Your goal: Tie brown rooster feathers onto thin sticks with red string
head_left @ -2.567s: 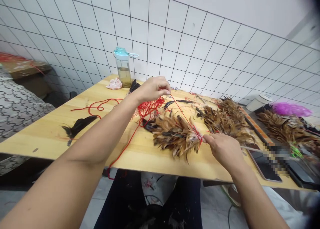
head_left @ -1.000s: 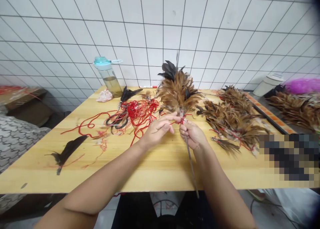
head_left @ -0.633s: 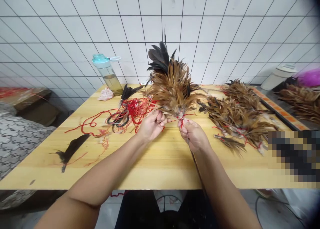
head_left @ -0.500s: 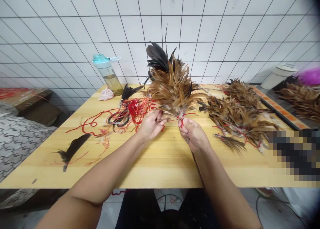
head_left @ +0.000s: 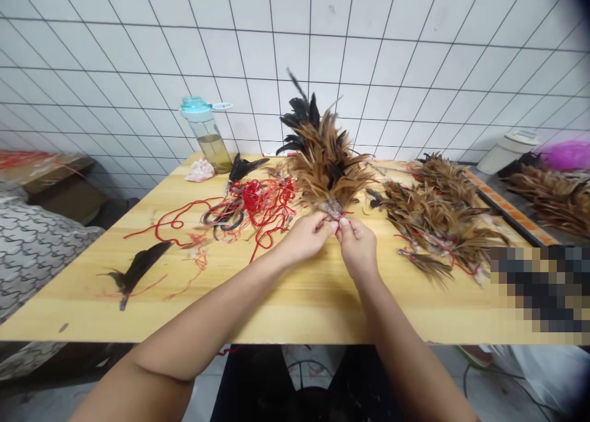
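A bundle of brown and black feathers stands fanned out in front of me, its bound base toward my hands. Red string shows around that base. My right hand is closed, thumb and fingers pinching the lower end of the bundle. Against it, my left hand is also closed, its fingertips pinched at the red string just below the feathers. The exact spot between the fingertips is partly hidden. Left of my hands lies a tangle of red string, with black-handled scissors beside it.
More feather bundles lie on the wooden table to the right. A loose black feather lies at left. A bottle with a turquoise lid stands near the tiled wall, and a white bottle leans at far right.
My left hand has moved right and now meets my right hand at the bundle's base. The feather bundle has turned slightly and shifted right in view.
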Tool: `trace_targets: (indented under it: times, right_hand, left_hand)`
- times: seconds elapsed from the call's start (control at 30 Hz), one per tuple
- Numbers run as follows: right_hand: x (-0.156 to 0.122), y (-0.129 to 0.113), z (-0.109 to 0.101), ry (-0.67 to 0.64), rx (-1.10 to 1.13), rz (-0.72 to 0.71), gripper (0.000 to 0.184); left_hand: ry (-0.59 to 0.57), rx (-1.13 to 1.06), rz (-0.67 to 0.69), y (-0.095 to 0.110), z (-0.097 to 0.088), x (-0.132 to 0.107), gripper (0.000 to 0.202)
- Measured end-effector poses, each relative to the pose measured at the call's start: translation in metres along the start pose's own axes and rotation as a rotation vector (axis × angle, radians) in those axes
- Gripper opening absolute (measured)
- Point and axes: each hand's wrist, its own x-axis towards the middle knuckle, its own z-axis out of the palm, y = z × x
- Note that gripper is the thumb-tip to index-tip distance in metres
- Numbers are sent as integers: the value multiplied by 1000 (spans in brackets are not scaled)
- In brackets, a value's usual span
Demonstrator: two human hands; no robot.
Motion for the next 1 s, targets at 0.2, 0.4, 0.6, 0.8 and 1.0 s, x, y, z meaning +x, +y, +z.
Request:
trace_targets:
  times: [0.2,0.4,0.6,0.8,1.0]
  right_hand:
    - [-16,-16,14,233,-689,-115,29]
    - [-28,-17,33,283,-979,-293,38]
    - [-34,-12,47,222,-999,-239,36]
    - [-19,-25,24,-73,-472,-81,27]
    - [-8,-38,-21,-542,160,222,30]
  left_hand:
    - [44,215,106,8,-11,-11,23]
    - [154,39,59,3,-17,-13,20]
    - [198,-143,-129,-12,-11,-10,28]
    - [164,-505,-46,-18,-14,-6,21]
    - [-49,-660,26,-27,-20,-4,35]
